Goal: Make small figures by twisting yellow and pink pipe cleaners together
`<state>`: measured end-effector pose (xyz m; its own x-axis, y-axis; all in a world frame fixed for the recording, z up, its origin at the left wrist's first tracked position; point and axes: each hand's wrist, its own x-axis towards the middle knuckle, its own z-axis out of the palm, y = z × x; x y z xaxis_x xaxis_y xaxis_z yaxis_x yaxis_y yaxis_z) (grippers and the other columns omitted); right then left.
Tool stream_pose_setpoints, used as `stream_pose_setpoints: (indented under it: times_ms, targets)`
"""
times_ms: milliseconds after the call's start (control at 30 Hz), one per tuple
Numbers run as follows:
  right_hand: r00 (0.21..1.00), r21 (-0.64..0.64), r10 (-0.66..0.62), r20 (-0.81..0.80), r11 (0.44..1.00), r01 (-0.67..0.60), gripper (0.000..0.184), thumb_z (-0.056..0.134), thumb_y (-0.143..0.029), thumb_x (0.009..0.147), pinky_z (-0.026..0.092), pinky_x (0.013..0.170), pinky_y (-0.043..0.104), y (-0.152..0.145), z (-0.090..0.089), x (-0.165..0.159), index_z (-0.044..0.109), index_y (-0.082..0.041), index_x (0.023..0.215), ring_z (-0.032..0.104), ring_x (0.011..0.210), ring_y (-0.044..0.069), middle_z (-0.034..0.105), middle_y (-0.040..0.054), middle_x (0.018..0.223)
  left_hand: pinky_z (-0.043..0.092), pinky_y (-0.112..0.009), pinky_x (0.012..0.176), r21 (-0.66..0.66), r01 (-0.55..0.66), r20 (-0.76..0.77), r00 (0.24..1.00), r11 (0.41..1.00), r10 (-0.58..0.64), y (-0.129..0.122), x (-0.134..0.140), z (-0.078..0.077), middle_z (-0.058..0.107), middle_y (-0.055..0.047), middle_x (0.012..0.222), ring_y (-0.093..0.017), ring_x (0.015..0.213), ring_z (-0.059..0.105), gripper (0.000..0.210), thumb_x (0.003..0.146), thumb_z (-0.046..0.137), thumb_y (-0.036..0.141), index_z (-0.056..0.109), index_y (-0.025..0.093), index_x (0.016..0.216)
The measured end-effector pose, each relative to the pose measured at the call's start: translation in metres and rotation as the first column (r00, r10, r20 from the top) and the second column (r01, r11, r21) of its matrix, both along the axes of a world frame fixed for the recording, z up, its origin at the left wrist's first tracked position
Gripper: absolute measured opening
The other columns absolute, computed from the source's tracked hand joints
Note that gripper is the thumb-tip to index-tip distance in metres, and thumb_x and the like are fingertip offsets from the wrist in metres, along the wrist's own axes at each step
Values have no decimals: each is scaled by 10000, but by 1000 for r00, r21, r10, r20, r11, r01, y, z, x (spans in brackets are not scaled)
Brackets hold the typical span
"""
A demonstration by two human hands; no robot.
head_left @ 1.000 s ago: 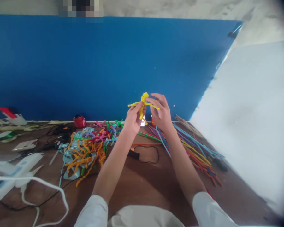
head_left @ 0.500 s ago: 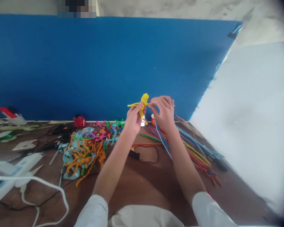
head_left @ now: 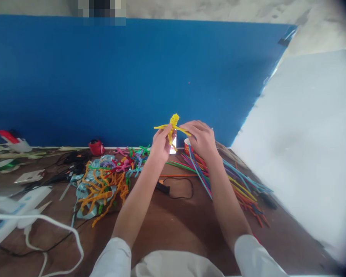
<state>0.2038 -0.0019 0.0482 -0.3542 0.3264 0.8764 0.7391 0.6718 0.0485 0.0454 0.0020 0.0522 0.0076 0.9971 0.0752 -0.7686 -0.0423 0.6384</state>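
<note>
In the middle of the head view is a small yellow pipe-cleaner figure (head_left: pixel 175 119), held up above the table. It has a thick wound top, two thin strands sticking out sideways and strands hanging below. My left hand (head_left: pixel 160 145) pinches its middle between thumb and fingers. My right hand (head_left: pixel 201 135) is at the figure's right strand, its fingers bent and lying against the strand. The tip of that strand shows in front of the right palm. Behind the hands stand a bright phone screen (head_left: pixel 173 143) and a red and white paper cup (head_left: pixel 187 146).
Several long coloured pipe cleaners (head_left: pixel 242 188) lie at the right. To the left is a heap of twisted orange pipe-cleaner pieces (head_left: pixel 103 192) with blue ribbon. A black-handled tool (head_left: pixel 163 187) lies centrally. A white power strip (head_left: pixel 34 200) and cables are at the far left. A blue partition (head_left: pixel 132 77) rises behind.
My right fingers have shifted along the right strand, which now slants downward with its tip showing. The figure and my left hand have moved slightly left.
</note>
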Motion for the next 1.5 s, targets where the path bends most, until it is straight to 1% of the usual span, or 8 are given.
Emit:
stream_pose_setpoints:
  times_ms: [367,533,633,800,1000,1233,1367,1500]
  targets:
    - [999,-63,49,-8,997,-50,349,503,-131,941,528,905,347,0,-1,-1,685,-250,1214,681,1039,215,747,57,1118,510,-180,679,-34,-27,12,1000,999,28,1,1,-1,668,-6,726,-58,636,626,95,816,718,106,661,140,748]
    - [997,-69,71,-31,995,-73,253,505,-249,1000,531,885,329,-1,1,2,711,-238,1147,696,1004,201,759,57,1084,495,-171,657,-4,-22,10,1000,1000,22,0,1,0,656,1,701,-55,626,623,107,837,704,109,653,135,747]
    - [998,-74,48,-34,996,-51,230,540,-322,996,533,861,323,2,1,5,729,-242,1099,702,991,202,767,54,1059,492,-168,641,-10,-26,12,1000,1000,26,0,0,0,659,2,704,-55,618,624,105,824,721,109,651,135,750]
    - [995,-62,36,-89,997,-41,238,532,-327,1001,532,827,302,2,-1,1,731,-248,1105,711,947,186,769,53,1037,504,-162,630,-17,-7,-19,1000,1000,6,-2,1,-1,666,1,705,-56,621,633,85,830,713,121,663,139,764]
    - [969,-55,132,-211,988,-147,214,567,-340,980,553,794,303,0,-1,2,735,-269,1093,725,882,180,775,36,1000,529,-169,638,-16,26,-23,999,1000,-26,0,0,0,675,-17,725,-62,625,639,80,796,748,127,674,132,765]
    - [969,-80,184,-165,977,-199,230,545,-260,984,556,860,334,1,0,4,741,-264,1104,710,953,185,767,39,1013,529,-159,638,-3,39,-40,998,999,-39,1,-3,0,677,-17,746,-59,634,643,80,794,753,133,676,129,770]
    - [951,-150,245,-189,950,-274,227,549,-255,979,571,832,315,-4,3,1,757,-259,1071,727,897,169,781,27,1007,515,-158,649,1,13,-55,998,1000,-13,-1,-3,1,674,-11,740,-56,638,638,100,784,766,144,673,137,749]
    - [938,-239,262,-226,919,-314,217,603,-287,947,578,868,334,-4,4,-2,760,-244,1090,740,952,194,788,44,1050,509,-170,653,6,4,-51,999,1000,-4,0,-1,1,688,-13,750,-56,624,626,91,775,764,141,677,148,749]
